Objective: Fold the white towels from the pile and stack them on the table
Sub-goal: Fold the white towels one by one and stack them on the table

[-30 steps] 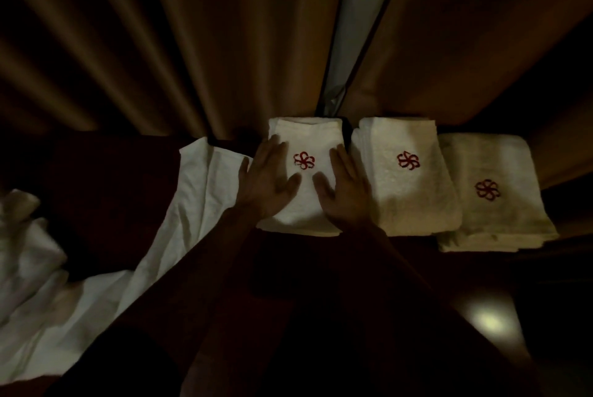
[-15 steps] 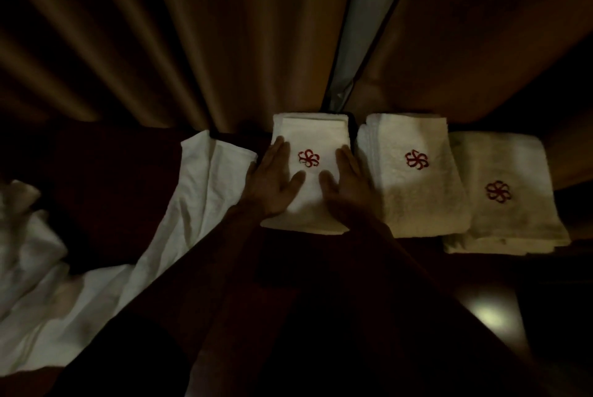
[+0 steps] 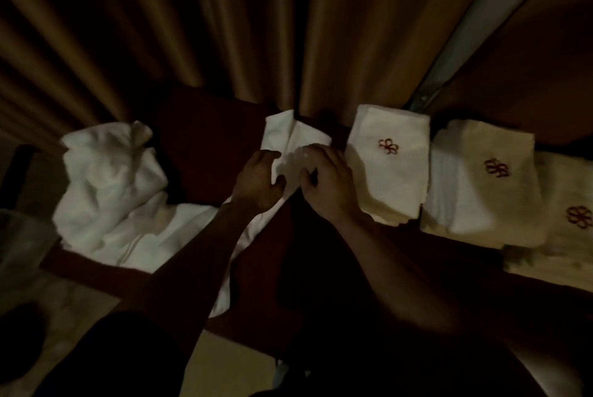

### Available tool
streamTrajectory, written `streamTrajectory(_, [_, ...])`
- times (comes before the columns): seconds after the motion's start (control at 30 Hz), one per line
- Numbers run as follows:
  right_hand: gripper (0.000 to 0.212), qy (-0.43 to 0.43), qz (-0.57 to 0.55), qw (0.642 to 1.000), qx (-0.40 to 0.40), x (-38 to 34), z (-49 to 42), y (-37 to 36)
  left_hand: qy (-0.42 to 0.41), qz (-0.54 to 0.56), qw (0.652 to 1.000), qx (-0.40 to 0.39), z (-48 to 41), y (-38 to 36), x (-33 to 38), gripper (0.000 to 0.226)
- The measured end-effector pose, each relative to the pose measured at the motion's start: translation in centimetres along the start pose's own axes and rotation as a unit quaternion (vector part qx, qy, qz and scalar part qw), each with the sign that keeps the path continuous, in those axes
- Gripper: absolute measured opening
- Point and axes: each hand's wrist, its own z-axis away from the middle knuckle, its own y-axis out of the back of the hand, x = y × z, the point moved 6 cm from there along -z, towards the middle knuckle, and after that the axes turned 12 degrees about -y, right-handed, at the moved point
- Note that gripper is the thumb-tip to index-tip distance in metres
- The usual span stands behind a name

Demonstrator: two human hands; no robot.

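Observation:
An unfolded white towel (image 3: 290,139) stretches across the dark table (image 3: 205,146) from the middle down to the front edge. My left hand (image 3: 256,183) and my right hand (image 3: 324,181) both grip its far end, fingers curled into the cloth. To the right lie three folded white towels, each with a red flower emblem: the nearest one (image 3: 386,168), a middle one (image 3: 475,184) and a far-right one (image 3: 568,223). A crumpled pile of white towels (image 3: 109,184) sits at the left.
Brown curtains (image 3: 224,27) hang right behind the table. A pale vertical strip (image 3: 475,27) shows between two curtain panels. Lighter floor (image 3: 80,297) lies below the table's front edge at the left.
Both hands left the nearest folded emblem towel, moved left and took hold of the unfolded towel's end. The view swung left, bringing the crumpled pile further in.

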Motion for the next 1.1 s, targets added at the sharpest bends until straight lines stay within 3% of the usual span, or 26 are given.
streamTrajectory(0.2, [0.023,-0.006,-0.02,0.987,-0.158,-4.0,6.0,-7.0,0.094,-0.042,0.995,-0.015,8.7,2.3,-5.9,0.036])
streamTrajectory(0.3, [0.024,-0.034,0.007,0.977,-0.209,-4.1,8.9,-10.2,0.137,-0.052,0.989,-0.012,12.9,2.6,-7.4,0.04])
streamTrajectory(0.53, [0.038,-0.034,0.021,0.972,-0.231,-5.0,13.9,-13.7,0.142,-0.138,0.978,-0.068,19.1,2.2,-9.1,0.081])
streamTrajectory(0.6, [0.039,-0.038,0.036,0.966,-0.251,-5.3,15.0,-14.3,0.137,-0.169,0.97,-0.107,19.9,1.9,-9.2,0.08])
streamTrajectory(0.7, [0.039,-0.041,0.047,0.964,-0.258,-5.4,16.2,-14.6,0.129,-0.18,0.967,-0.129,20.3,1.3,-8.9,0.057])
streamTrajectory(0.8, [0.037,-0.05,0.034,0.966,-0.251,-4.9,16.6,-13.6,0.144,-0.133,0.976,-0.096,19.8,1.3,-7.7,0.038])
streamTrajectory(0.97, [0.037,-0.122,-0.006,0.967,-0.223,-2.8,16.6,-10.4,0.173,-0.008,0.979,-0.111,18.4,1.1,-5.2,0.029])
streamTrajectory(1.1, [0.061,-0.225,-0.11,0.947,-0.204,0.0,16.9,-7.8,0.206,0.133,0.962,-0.118,17.0,-0.5,-1.0,0.022])
